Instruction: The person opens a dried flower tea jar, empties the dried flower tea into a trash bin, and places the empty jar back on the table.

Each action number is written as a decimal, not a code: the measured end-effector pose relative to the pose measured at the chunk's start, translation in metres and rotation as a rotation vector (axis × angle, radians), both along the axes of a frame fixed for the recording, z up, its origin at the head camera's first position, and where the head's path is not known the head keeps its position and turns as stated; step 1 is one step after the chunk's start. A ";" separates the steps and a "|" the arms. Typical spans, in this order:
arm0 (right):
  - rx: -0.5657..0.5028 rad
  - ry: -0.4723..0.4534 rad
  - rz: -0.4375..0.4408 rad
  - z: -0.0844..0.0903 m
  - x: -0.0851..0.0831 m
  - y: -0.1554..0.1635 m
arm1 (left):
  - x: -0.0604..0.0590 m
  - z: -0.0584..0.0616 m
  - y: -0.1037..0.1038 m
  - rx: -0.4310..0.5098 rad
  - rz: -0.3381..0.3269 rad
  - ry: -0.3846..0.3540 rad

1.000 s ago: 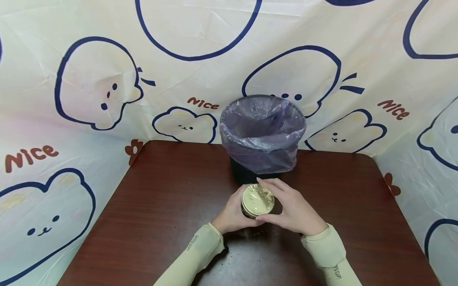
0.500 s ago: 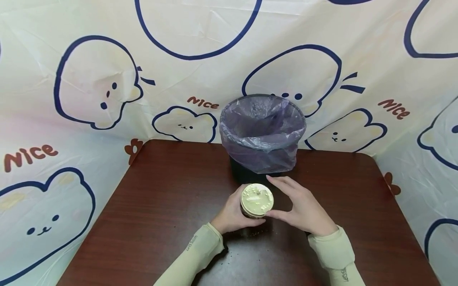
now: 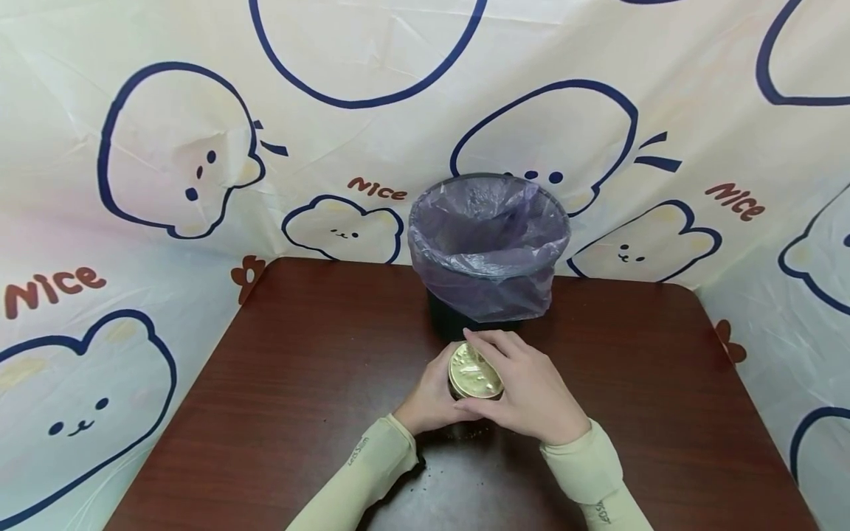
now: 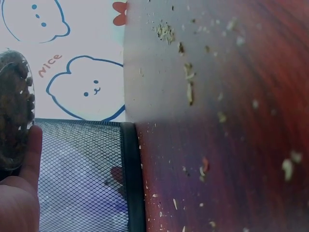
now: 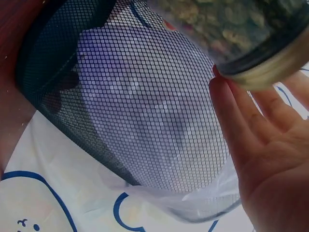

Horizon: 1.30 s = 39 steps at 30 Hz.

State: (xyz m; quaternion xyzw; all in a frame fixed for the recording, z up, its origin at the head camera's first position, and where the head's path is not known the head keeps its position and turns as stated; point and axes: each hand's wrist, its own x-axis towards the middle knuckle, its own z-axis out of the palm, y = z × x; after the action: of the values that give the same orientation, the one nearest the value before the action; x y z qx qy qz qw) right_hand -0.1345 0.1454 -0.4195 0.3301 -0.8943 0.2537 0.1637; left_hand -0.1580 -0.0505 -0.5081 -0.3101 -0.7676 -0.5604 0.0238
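A clear jar (image 5: 207, 24) of dried, greenish-brown bits has a gold lid (image 3: 474, 372), which looks dented on top. My left hand (image 3: 432, 398) grips the jar's side, thumb toward me; in the left wrist view a finger of that hand (image 4: 21, 203) lies along the clear wall. My right hand (image 3: 534, 387) curls over the lid from the right, with fingertips at its far edge and thumb at its near edge. The right wrist view has the right hand's fingers (image 5: 258, 116) at the lid's rim. The palm hides the lid's right side.
Just beyond my hands stands a black mesh bin (image 3: 458, 317) with a purple plastic liner (image 3: 488, 284). Crumbs and small dried pieces (image 4: 189, 87) are scattered on the dark red wooden table (image 3: 319, 354). A printed cloth (image 3: 372, 44) hangs around the table.
My right hand draws back to the right from the lid, then comes back left and closes over it. My left hand and the jar stay nearly in place.
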 end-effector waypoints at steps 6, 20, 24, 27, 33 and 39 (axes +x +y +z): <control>0.010 -0.022 0.019 -0.002 -0.001 -0.003 | 0.001 -0.001 -0.001 -0.012 -0.001 -0.044; -0.038 -0.160 0.067 -0.002 -0.003 0.017 | 0.000 0.000 0.002 -0.008 0.035 0.002; -0.048 -0.168 0.052 -0.001 -0.003 0.025 | -0.001 -0.001 0.002 -0.006 0.047 0.002; -0.049 -0.167 0.047 -0.002 -0.005 0.030 | -0.001 -0.001 0.003 -0.002 0.047 -0.017; -0.054 -0.162 0.038 -0.003 -0.007 0.037 | -0.001 0.000 0.003 0.019 0.044 -0.026; -0.056 -0.157 0.040 0.000 -0.008 0.041 | -0.001 -0.001 0.003 0.028 0.047 -0.028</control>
State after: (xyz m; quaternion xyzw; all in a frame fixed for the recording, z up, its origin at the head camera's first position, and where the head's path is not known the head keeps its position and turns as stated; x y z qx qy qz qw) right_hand -0.1420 0.1867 -0.4199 0.3221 -0.8903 0.3069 0.0972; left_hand -0.1589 -0.0476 -0.5092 -0.2837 -0.7672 -0.5745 0.0307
